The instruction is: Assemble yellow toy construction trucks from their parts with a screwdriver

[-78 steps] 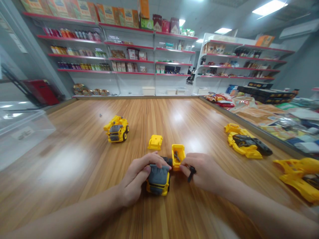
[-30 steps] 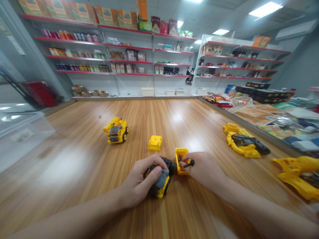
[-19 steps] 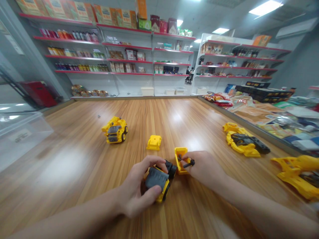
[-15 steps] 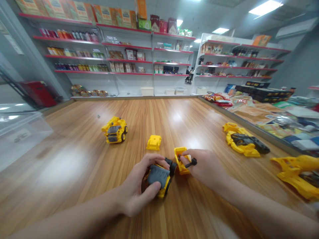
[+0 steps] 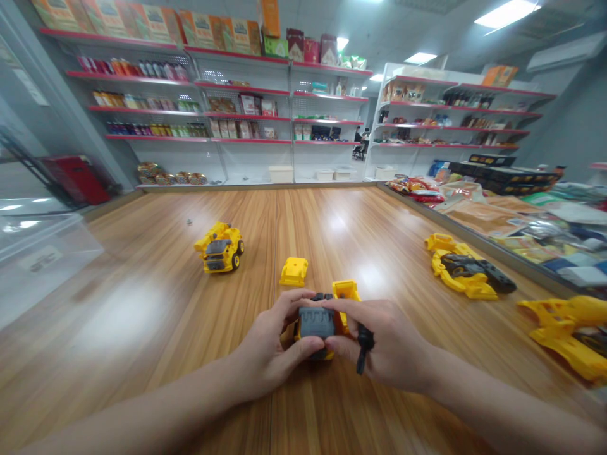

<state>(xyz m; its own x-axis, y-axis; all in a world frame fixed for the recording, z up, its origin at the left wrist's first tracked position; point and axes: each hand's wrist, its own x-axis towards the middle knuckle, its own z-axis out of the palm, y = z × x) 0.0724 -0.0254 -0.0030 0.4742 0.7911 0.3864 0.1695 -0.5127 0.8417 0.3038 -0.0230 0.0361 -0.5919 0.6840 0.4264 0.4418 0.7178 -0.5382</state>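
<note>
1. Forearms come in from the near edge and lie low over the counter [image 5: 142, 303]. The wrists turn inward so both hands meet in the middle.
2. The left hand [image 5: 268, 354] curls round the toy truck [image 5: 317, 322] from the left. Its thumb is under the grey panel and its fingers are over the top, pinching it.
3. The right hand [image 5: 396, 344] pinches the same truck from the right with thumb and forefinger. Its lower fingers trap a small black tool [image 5: 364, 346], likely a toy screwdriver, though blur leaves that unsure.
4. The truck is held between the hands at the counter's near middle. It looks like hard plastic that is light, stiff and smooth enough to slip. Clipped-on pieces may pop loose, so the yellow body sides seem a safer hold than the panel or wheels.
5. Just behind it stands a yellow tipper bed [image 5: 346, 290]. I cannot tell whether it is attached. A little farther on lies a small yellow part [image 5: 294, 272].
6. Farther still are a second truck [image 5: 219, 246] on the left and yellow-and-black pieces [image 5: 467, 273] on the right. A clear bin [image 5: 42, 253] is at the far left, and stocked shelves [image 5: 237, 107] stand at the back.
</note>
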